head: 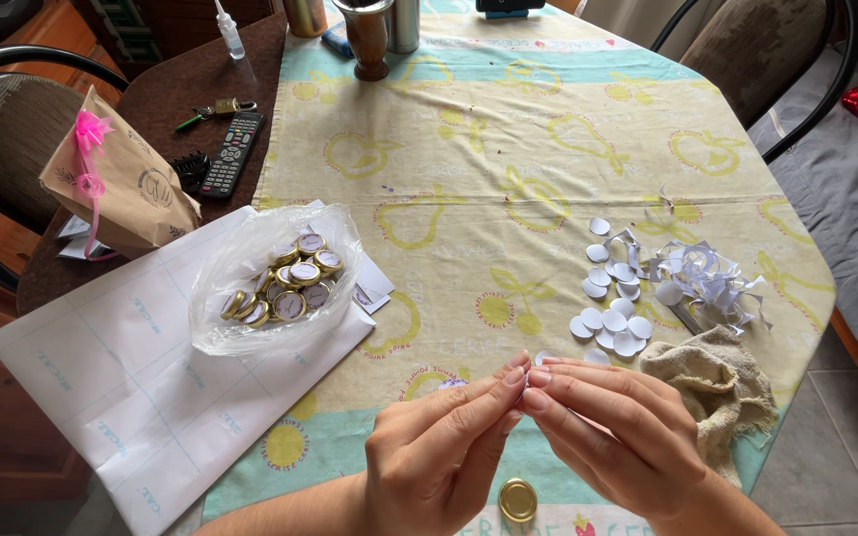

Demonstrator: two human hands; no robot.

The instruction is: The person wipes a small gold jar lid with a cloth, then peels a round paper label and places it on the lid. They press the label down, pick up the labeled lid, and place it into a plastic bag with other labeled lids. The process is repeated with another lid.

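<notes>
My left hand (439, 447) and my right hand (618, 437) meet fingertip to fingertip low in the middle, pinching a small thing between them that the fingers mostly hide; a white round edge shows at the tips. A gold round cap (518, 499) lies on the tablecloth just below my hands. Several white paper circles (610, 298) are spread to the right, beside a heap of paper scraps (707, 273). A clear plastic bag (250, 298) holding several gold caps (290, 283) sits to the left.
A beige rag (722, 387) lies by my right hand. White backing sheets (121, 387) cover the table's left corner. A brown paper gift bag with a pink bow (126, 184), a remote control (232, 152), keys (213, 109), a metal cup (367, 35) and chairs stand farther off.
</notes>
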